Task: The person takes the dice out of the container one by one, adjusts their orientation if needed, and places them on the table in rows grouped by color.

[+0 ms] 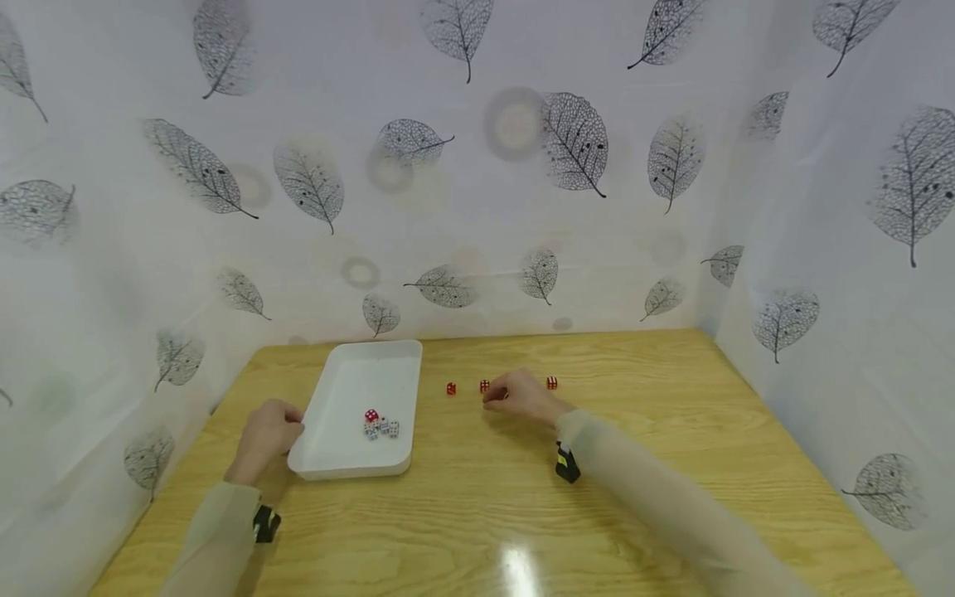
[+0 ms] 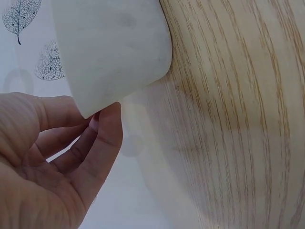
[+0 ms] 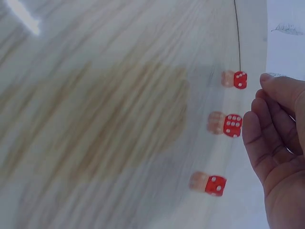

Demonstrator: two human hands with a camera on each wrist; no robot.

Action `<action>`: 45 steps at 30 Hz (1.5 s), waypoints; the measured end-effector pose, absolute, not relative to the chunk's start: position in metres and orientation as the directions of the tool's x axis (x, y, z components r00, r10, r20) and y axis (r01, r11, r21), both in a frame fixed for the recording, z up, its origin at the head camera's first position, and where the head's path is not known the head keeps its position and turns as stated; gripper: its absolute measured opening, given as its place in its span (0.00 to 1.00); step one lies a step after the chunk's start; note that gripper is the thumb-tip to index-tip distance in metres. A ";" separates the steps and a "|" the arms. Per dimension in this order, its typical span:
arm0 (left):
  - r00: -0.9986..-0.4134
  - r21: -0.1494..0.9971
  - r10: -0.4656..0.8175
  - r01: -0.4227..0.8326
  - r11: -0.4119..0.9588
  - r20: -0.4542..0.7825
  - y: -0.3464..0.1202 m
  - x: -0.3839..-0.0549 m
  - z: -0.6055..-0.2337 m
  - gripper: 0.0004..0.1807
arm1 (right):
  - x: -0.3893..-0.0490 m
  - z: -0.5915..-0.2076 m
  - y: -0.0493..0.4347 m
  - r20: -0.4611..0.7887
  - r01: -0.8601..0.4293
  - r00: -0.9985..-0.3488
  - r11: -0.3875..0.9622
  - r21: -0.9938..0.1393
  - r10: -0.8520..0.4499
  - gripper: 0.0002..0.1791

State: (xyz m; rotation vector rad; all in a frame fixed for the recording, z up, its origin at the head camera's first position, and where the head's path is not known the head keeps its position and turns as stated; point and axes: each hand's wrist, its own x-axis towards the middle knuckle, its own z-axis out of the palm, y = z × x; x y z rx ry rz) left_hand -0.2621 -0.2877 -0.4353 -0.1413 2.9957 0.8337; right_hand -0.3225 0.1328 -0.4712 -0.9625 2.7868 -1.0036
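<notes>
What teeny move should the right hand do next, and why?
Maybe the right hand should pinch the middle red die in the row: that hand is close by and looks empty, and the white tray, held by the left hand, already has another red die.

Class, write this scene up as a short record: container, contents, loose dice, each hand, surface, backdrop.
Container: white tray
Contents: one red die, several white dice
Loose dice: three red dice showing in the head view
Left hand: holding the tray's edge
Right hand: near red dice, no die visible in its fingers
Surface: wood-grain table
Backdrop: white sheet with leaf prints
</notes>
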 end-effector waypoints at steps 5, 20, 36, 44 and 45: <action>-0.994 0.526 -0.084 -0.106 0.844 -0.066 -0.288 -0.265 -0.434 0.13 | -0.320 -0.464 0.116 0.174 -0.552 -0.802 0.596 -0.583 -0.571 0.06; -0.996 0.529 -0.068 -0.089 0.844 -0.059 -0.290 -0.268 -0.434 0.13 | -0.320 -0.460 0.075 0.224 -0.620 -0.747 0.532 -0.577 -0.627 0.05; -0.995 0.508 -0.068 -0.093 0.856 -0.068 -0.290 -0.266 -0.435 0.13 | -0.310 -0.450 0.010 0.223 -0.650 -0.715 0.512 -0.561 -0.663 0.10; -0.992 0.532 -0.077 -0.116 0.839 -0.095 -0.287 -0.263 -0.433 0.12 | -0.309 -0.446 -0.020 0.222 -0.666 -0.712 0.541 -0.513 -0.666 0.10; -0.992 0.534 -0.078 -0.118 0.837 -0.097 -0.287 -0.263 -0.433 0.12 | -0.309 -0.445 -0.023 0.210 -0.663 -0.714 0.548 -0.510 -0.668 0.10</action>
